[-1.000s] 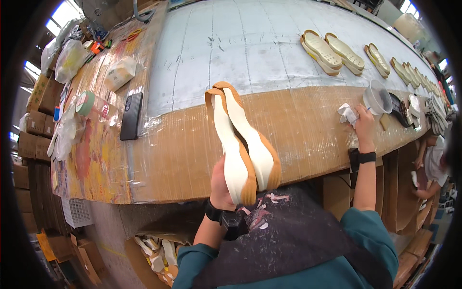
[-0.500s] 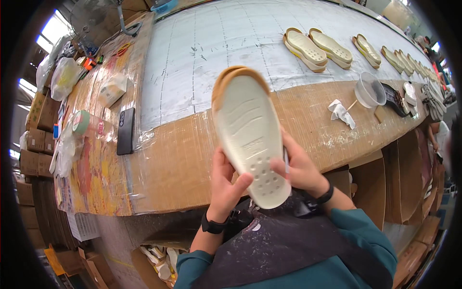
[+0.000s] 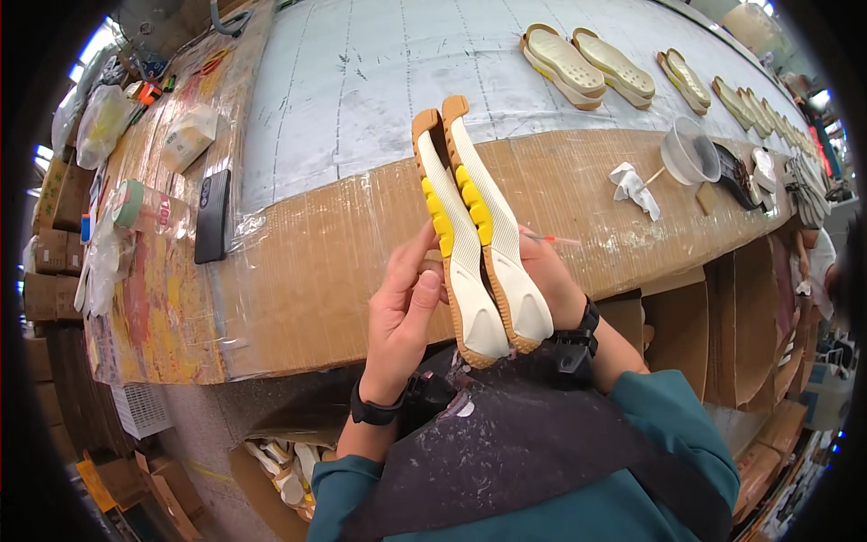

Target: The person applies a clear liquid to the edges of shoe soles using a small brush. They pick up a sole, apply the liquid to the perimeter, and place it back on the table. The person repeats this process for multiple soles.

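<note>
Presently both hands, left (image 3: 402,312) at 9 o'clock and right (image 3: 546,280) at 3 o'clock, are closed around a pair of shoe soles (image 3: 474,235) held edge-up together above the counter (image 3: 316,262), seemingly so their sidewalls can be compared.

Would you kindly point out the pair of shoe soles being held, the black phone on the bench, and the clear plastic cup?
pair of shoe soles (image 3: 470,244), head view, on the white side of the left sole.
black phone (image 3: 213,217), head view, middle of its back.
clear plastic cup (image 3: 691,152), head view, on its rim.
</note>
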The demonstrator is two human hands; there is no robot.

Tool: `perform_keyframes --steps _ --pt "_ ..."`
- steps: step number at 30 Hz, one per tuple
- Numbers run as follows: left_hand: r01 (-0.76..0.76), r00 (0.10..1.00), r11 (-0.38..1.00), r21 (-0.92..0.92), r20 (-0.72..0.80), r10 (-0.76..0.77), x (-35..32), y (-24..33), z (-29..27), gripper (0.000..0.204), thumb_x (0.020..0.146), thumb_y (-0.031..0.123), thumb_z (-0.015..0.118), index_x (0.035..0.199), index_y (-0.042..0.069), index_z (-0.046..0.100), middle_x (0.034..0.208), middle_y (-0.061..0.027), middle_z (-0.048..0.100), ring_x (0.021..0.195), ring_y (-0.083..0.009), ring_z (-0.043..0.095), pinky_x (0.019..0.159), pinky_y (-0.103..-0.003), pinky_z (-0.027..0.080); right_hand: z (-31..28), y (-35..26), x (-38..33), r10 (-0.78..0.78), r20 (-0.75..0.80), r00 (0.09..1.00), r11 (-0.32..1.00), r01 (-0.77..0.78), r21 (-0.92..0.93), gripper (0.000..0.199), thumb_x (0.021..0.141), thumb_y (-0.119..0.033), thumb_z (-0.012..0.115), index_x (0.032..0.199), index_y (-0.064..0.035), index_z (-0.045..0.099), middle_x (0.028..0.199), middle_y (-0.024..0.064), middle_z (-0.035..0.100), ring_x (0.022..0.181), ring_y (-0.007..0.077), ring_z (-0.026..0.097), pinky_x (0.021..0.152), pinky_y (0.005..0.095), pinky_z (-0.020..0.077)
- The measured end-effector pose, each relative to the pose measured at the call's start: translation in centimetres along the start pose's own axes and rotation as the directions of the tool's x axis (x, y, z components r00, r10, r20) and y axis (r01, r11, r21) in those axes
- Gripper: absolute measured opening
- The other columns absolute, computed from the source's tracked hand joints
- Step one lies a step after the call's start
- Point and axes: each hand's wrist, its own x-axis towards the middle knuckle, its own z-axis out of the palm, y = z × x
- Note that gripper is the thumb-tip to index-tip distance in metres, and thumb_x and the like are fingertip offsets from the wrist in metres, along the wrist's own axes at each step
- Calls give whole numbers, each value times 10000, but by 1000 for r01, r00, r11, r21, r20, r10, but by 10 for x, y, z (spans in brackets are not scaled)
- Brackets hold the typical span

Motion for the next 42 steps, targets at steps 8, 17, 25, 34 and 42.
perform_keyframes --steps 8,17,25,34,42 --pt "-97 986 995 35 -135 101 2 11 -11 295 873 96 471 1138 -30 502 1090 -104 483 882 -123 497 728 -240 439 11 0 -10 -31 -95 995 968 6 -250 408 880 -222 474 1228 -30 382 1087 64 532 931 114 544 774 256 461" --pt "-70 986 995 75 -147 80 12 34 -24 158 814 25 559 942 -57 601 873 -103 588 740 -121 573 638 -222 477 1 8 -20 -80 -1 997 919 73 -387 420 875 -189 483 1247 -31 369 1123 47 509 1013 100 488 844 256 409" --pt "50 991 983 174 -128 -28 6 47 -25 107 773 -1 588 858 -58 623 773 -77 597 673 -94 556 590 -194 436 -16 14 -21 -169 95 981 864 194 -465 462 863 -181 512 1263 -15 350 1129 63 508 1001 114 498 850 262 407" --pt "-56 985 964 259 -143 96 2 40 -21 83 765 -5 570 809 -46 629 685 -38 560 634 -74 527 536 -182 401 -16 16 -24 -201 108 974 804 227 -550 445 860 -198 514 1235 0 378 1118 69 513 997 121 499 841 266 409" --pt "-52 984 977 207 -157 85 4 32 -14 119 782 22 575 869 -46 619 785 -54 561 678 -81 539 599 -190 435 -13 17 -24 -92 19 996 904 92 -418 431 869 -177 498 1241 1 373 1124 69 511 987 110 503 827 249 418"
